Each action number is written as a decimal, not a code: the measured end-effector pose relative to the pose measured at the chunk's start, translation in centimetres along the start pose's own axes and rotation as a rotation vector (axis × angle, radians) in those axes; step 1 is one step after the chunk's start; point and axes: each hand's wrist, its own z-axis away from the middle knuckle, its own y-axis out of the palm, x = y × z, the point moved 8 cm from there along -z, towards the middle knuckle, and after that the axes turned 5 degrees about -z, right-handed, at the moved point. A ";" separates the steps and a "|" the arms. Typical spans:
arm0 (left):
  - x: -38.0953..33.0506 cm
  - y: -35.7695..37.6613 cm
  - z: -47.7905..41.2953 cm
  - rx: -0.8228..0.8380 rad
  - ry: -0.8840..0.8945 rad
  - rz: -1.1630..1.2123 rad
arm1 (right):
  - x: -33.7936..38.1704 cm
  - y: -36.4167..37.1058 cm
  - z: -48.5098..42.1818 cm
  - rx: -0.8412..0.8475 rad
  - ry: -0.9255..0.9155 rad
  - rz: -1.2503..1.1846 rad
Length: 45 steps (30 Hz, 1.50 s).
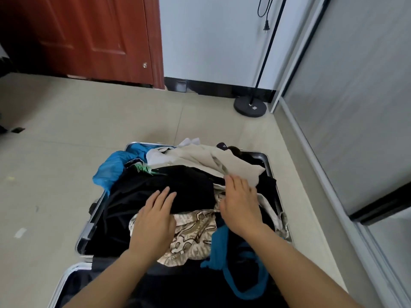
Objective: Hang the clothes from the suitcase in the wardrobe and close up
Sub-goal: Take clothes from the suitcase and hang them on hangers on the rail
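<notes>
An open suitcase [87, 232] with a silver rim lies on the floor, heaped with clothes. A black garment [155, 185] covers the middle, a beige one [213, 160] lies at the far side, a patterned cream piece [193, 232] sits near me, and blue fabric [111, 172] spills over the left rim. My left hand [155, 221] lies flat with straight fingers on the black garment and the patterned piece. My right hand [239, 203] rests on the pile, its fingertips touching the beige garment's edge. The wardrobe's sliding door [355, 103] stands to the right.
A red-brown door [89, 34] is at the back left. A floor lamp's round black base [250, 106] and pole stand near the wardrobe corner, with a loose plug [266, 26] hanging on the wall. Tiled floor [55, 134] surrounds the suitcase.
</notes>
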 end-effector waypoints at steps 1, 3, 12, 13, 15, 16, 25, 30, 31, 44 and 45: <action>-0.1 0.5 -0.7 -0.018 0.023 -0.007 | -1.1 1.0 -1.3 0.022 0.050 0.033; -1.1 0.8 -2.1 -0.013 0.062 0.018 | -3.5 2.4 -3.2 0.096 0.191 0.004; -4.2 -1.7 -5.7 0.115 -0.133 0.408 | 1.2 -3.2 -2.6 -0.043 0.289 -1.361; -4.1 -2.7 -6.2 0.079 -0.149 0.430 | 1.9 -4.0 -2.6 -0.020 0.315 -1.473; -3.1 -4.5 -6.8 0.006 -0.170 0.432 | 3.1 -5.3 -2.3 0.108 0.362 -1.697; -2.5 -5.3 -6.9 0.000 -0.177 0.362 | 3.7 -6.0 -1.8 0.203 0.380 -1.783; -2.2 -12.6 -5.7 -0.098 -0.111 0.523 | 1.0 -8.8 2.9 0.461 0.354 -1.616; -8.1 -19.2 -4.0 -0.237 0.118 0.679 | 0.2 -12.6 3.8 0.037 0.397 -0.952; -9.6 -20.2 -3.9 -0.247 0.156 0.736 | 0.3 -13.3 3.7 -0.040 0.487 -0.984; -15.5 -49.6 -6.3 -0.443 0.196 1.092 | 6.9 -42.1 1.6 -0.464 0.225 -1.036; -16.4 -53.6 -6.9 -0.442 0.190 1.073 | 7.8 -46.2 1.7 -0.466 0.220 -1.041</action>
